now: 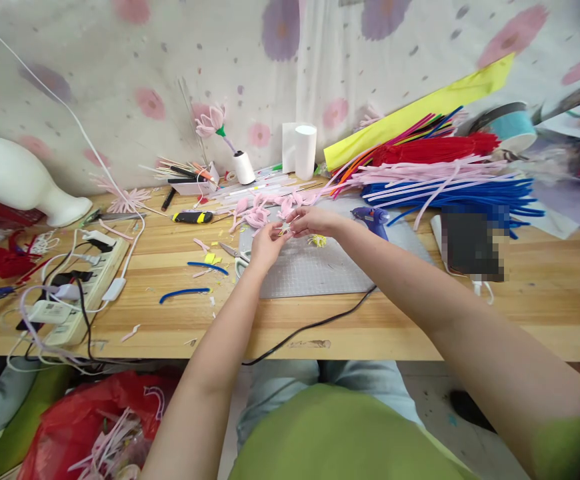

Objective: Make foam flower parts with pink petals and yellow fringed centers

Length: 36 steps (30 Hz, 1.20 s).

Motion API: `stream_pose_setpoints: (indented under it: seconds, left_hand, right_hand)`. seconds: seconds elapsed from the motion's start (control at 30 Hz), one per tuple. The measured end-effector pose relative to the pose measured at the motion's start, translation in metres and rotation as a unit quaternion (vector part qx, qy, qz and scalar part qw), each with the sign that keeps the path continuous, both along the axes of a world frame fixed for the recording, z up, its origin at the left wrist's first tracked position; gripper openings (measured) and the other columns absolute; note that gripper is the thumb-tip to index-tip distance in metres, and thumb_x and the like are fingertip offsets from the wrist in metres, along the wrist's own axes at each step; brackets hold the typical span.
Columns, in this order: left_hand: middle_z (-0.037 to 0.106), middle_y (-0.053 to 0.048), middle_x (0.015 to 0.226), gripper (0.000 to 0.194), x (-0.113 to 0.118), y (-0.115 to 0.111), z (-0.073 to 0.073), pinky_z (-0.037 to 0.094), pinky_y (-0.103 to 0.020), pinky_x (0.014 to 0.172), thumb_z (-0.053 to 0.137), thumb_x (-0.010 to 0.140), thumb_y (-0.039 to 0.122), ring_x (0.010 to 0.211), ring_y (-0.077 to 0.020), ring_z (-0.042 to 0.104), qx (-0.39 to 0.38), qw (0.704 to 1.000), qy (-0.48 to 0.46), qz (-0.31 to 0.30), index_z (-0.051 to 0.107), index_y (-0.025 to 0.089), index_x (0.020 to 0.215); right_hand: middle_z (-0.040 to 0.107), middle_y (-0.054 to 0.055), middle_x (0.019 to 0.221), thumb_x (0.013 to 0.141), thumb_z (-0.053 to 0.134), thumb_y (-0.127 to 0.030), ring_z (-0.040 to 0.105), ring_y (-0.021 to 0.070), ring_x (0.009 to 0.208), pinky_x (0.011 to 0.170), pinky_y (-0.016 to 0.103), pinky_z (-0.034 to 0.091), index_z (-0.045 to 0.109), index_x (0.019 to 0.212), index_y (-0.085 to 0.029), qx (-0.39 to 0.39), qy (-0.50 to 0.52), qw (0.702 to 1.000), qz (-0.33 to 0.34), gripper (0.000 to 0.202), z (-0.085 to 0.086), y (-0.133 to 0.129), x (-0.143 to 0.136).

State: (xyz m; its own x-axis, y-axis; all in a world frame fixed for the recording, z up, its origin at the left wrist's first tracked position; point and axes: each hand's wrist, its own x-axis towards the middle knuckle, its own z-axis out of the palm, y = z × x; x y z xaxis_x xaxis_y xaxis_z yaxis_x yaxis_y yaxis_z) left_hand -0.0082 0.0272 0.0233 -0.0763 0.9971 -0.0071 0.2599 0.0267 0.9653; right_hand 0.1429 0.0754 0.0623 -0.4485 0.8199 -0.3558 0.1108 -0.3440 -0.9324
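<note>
My left hand (266, 245) and my right hand (311, 221) meet over the grey cutting mat (310, 283). Their fingertips are pinched together around something small and whitish, too small to name. Just behind the fingers lie pink fuzzy loops (256, 217), bent from pipe cleaners. A small yellow bundle of thin strands (317, 241) rests on the mat below my right hand. To the left of my left hand are scissors (236, 254) with pale handles. Beyond my right wrist lies a blue-purple glue gun (373, 220) on the mat.
Bundles of blue (470, 200) and red pipe cleaners (435, 150) lie at the back right. A pink flower (213, 122) stands in a white spool. A utility knife (193, 217), blue pieces (185, 292) and a power strip (87, 293) are leftward. A black cable (310, 327) crosses the front.
</note>
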Motion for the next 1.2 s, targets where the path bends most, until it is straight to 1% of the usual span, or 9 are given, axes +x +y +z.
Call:
stream_pose_setpoints:
  seconds: [0.17, 0.37, 0.57, 0.67, 0.8, 0.9, 1.0, 1.1, 1.2]
  left_hand:
    - [0.064, -0.002, 0.071, 0.017, -0.004, 0.0, 0.002, 0.052, -0.025, 0.058, 0.066, 0.071, 0.018, 0.068, -0.0146, 0.065, -0.027, 0.998, -0.052, 0.015, 0.06, 0.014, 0.086]
    - [0.065, 0.0, 0.07, 0.03, -0.017, -0.004, 0.004, 0.052, -0.023, 0.055, 0.064, 0.07, 0.012, 0.064, -0.0135, 0.066, -0.054, 0.993, -0.095, 0.036, 0.055, 0.015, 0.099]
    - [0.066, -0.001, 0.07, 0.023, -0.026, -0.01, 0.014, 0.053, -0.025, 0.057, 0.066, 0.069, 0.013, 0.066, -0.0141, 0.066, -0.088, 0.984, -0.139, 0.073, 0.056, 0.014, 0.09]
    - [0.067, -0.003, 0.075, 0.021, -0.026, -0.011, 0.018, 0.055, -0.027, 0.062, 0.068, 0.068, 0.014, 0.07, -0.0144, 0.067, -0.088, 0.974, -0.177, 0.111, 0.057, 0.013, 0.086]
    - [0.068, -0.004, 0.077, 0.014, -0.019, -0.011, 0.019, 0.055, -0.027, 0.069, 0.065, 0.072, 0.013, 0.073, -0.013, 0.068, -0.109, 0.949, -0.245, 0.165, 0.056, 0.013, 0.083]
    - [0.068, -0.003, 0.074, 0.012, -0.009, -0.011, 0.019, 0.055, -0.03, 0.073, 0.065, 0.073, 0.011, 0.072, -0.0132, 0.068, -0.135, 0.942, -0.271, 0.141, 0.057, 0.013, 0.082]
    - [0.068, -0.003, 0.073, 0.013, 0.0, -0.013, 0.019, 0.054, -0.034, 0.078, 0.068, 0.071, 0.012, 0.072, -0.0151, 0.069, -0.157, 0.942, -0.282, 0.092, 0.059, 0.013, 0.08]
    - [0.069, -0.004, 0.074, 0.012, 0.003, -0.015, 0.018, 0.054, -0.034, 0.08, 0.069, 0.07, 0.012, 0.071, -0.0149, 0.069, -0.172, 0.939, -0.292, 0.058, 0.06, 0.013, 0.078]
    - [0.07, -0.005, 0.075, 0.006, 0.001, -0.014, 0.017, 0.054, -0.033, 0.079, 0.065, 0.075, 0.015, 0.069, -0.0138, 0.068, -0.191, 0.935, -0.297, 0.043, 0.06, 0.013, 0.078]
  right_hand:
    - [0.063, 0.001, 0.059, 0.061, 0.073, 0.0, 0.064, 0.0131, 0.06, 0.06, 0.025, 0.054, 0.056, 0.074, -0.016, -0.001, -0.004, 1.0, 0.014, 0.026, -0.004, 0.004, -0.003]
    - [0.06, -0.001, 0.055, 0.061, 0.069, 0.004, 0.062, 0.0118, 0.054, 0.058, 0.024, 0.053, 0.055, 0.07, -0.015, 0.041, -0.021, 0.999, -0.024, 0.025, -0.01, 0.012, -0.002]
    - [0.059, -0.002, 0.054, 0.061, 0.066, 0.006, 0.061, 0.0114, 0.054, 0.056, 0.024, 0.052, 0.055, 0.068, -0.016, 0.067, -0.033, 0.996, -0.057, 0.025, -0.018, 0.017, -0.003]
    - [0.06, -0.003, 0.057, 0.062, 0.064, 0.006, 0.062, 0.0108, 0.055, 0.058, 0.023, 0.053, 0.056, 0.07, -0.016, 0.053, -0.007, 0.998, -0.03, 0.025, -0.019, 0.017, 0.0]
    - [0.063, -0.001, 0.064, 0.063, 0.069, 0.001, 0.064, 0.0112, 0.063, 0.065, 0.024, 0.054, 0.058, 0.077, -0.015, 0.002, 0.04, 0.996, 0.078, 0.024, -0.012, 0.014, 0.007]
    - [0.065, 0.0, 0.07, 0.063, 0.072, -0.004, 0.065, 0.0104, 0.067, 0.07, 0.024, 0.054, 0.059, 0.081, -0.014, -0.019, 0.055, 0.985, 0.16, 0.025, -0.005, 0.012, 0.009]
    - [0.066, 0.0, 0.073, 0.062, 0.073, -0.006, 0.064, 0.0092, 0.068, 0.074, 0.025, 0.054, 0.06, 0.083, -0.013, -0.015, 0.041, 0.978, 0.206, 0.025, -0.003, 0.012, 0.008]
    - [0.065, 0.0, 0.071, 0.062, 0.073, -0.007, 0.063, 0.0087, 0.066, 0.074, 0.024, 0.053, 0.06, 0.081, -0.014, 0.007, 0.018, 0.98, 0.2, 0.024, -0.006, 0.015, 0.008]
    - [0.065, -0.001, 0.069, 0.061, 0.074, -0.007, 0.063, 0.0089, 0.064, 0.072, 0.024, 0.054, 0.059, 0.079, -0.014, 0.014, 0.007, 0.983, 0.181, 0.025, -0.009, 0.019, 0.01]
